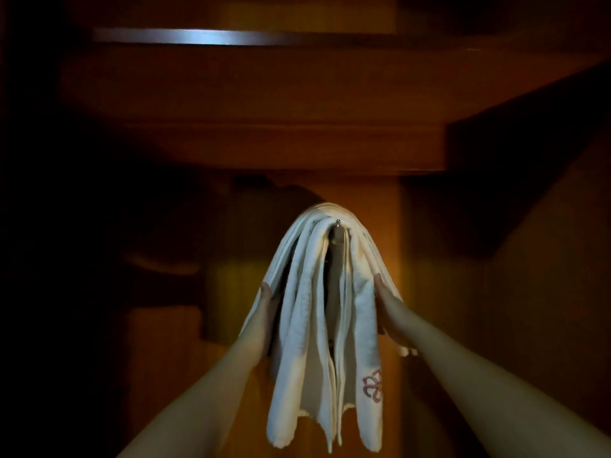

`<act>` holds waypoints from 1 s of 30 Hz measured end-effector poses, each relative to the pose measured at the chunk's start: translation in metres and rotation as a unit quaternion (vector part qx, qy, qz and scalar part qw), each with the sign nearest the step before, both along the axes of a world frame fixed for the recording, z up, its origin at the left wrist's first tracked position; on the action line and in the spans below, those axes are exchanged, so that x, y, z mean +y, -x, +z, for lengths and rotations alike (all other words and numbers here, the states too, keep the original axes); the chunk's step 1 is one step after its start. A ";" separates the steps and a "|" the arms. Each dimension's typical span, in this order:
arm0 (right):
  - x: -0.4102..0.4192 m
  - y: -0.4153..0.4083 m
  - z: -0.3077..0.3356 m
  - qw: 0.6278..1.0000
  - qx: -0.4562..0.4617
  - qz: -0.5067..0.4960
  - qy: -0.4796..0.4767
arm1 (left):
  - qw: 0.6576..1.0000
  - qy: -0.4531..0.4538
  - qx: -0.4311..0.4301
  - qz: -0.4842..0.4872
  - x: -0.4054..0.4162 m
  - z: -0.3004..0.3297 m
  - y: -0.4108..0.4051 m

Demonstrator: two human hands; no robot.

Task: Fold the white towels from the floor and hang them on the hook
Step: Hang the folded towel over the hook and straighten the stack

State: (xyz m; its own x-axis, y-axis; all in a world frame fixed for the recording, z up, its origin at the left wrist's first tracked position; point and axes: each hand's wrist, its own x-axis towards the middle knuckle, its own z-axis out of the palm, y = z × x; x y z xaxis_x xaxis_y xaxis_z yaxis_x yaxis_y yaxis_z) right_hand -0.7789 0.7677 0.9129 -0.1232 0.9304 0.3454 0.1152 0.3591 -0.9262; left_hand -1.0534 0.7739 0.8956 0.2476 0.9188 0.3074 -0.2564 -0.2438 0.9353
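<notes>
From the head view, the white towels [325,325] were seen draped in folded layers over a small metal hook [338,221], whose rounded tip poked out at the very top of the bundle. The hook was fixed to a wooden panel [429,292] lit in a warm orange glow, with much of the surroundings lost in shadow. The towels were hung in long vertical folds, their lower ends dangling free, and a pink embroidered emblem [373,386] was shown low on the right-hand fold.

The left hand [263,320] was laid flat against the left side of the towels, fingers straight and pointing upward, nothing gripped. The right hand [390,312] was pressed the same way against the right side, fingers extended along the cloth, relaxed rather than clenched. The bundle was thus flanked by both palms, touched on either side.

Above, a wooden shelf [264,143] was seen spanning the frame, and higher still a pale strip of reflected light [185,37] was caught along another ledge. The edges of the frame were too dark to be read.
</notes>
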 end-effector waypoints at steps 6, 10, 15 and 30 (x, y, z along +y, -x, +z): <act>-0.046 0.001 -0.030 0.994 0.000 -0.092 0.065 | 0.996 0.044 0.063 0.051 -0.047 -0.044 0.015; -0.103 0.009 -0.042 0.979 -0.020 -0.185 0.077 | 0.989 0.056 0.124 0.053 -0.102 -0.050 0.022; -0.205 0.024 -0.064 0.952 -0.137 -0.271 0.045 | 0.962 -0.004 0.262 0.075 -0.185 -0.059 0.038; -0.564 0.031 -0.268 0.843 -0.455 -0.223 0.181 | 0.779 -0.205 0.579 -0.128 -0.403 -0.222 -0.002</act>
